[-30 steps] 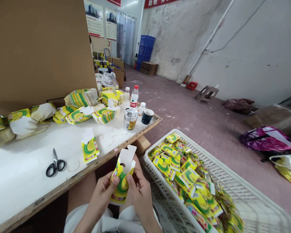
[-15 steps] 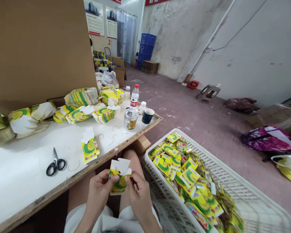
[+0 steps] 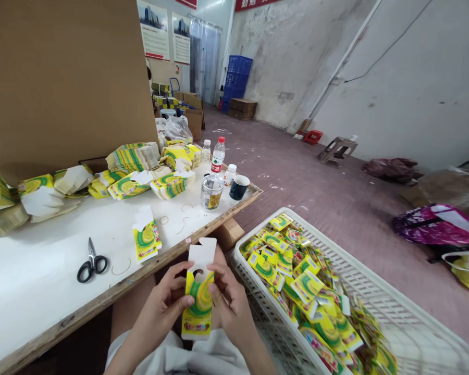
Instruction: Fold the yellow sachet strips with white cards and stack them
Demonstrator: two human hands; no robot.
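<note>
Between my two hands, above my lap, is a yellow and green printed carton [image 3: 198, 304] with its white top flap raised. My left hand [image 3: 168, 299] pinches its left edge, thumb on the front. On the opposite edge, my right hand [image 3: 229, 297] grips near the flap fold. Another flat carton [image 3: 146, 239] lies close by on the white table [image 3: 58, 255]. Black-handled scissors [image 3: 91, 263] rest to its left. At my right stands a white plastic basket [image 3: 375, 271] holding many yellow cartons [image 3: 307, 286].
Stacks of flat cartons [image 3: 133, 156] line the table's back against a brown board [image 3: 66, 78]. At the table's far corner stand a water bottle [image 3: 218, 155], a clear jar [image 3: 211, 192] and a dark mug [image 3: 239, 187]. Rubber bands [image 3: 121, 266] lie near the scissors.
The carton in my hands has turned from tilted to upright, showing its full front, with its flap standing higher. My fingers have shifted along its edges.
</note>
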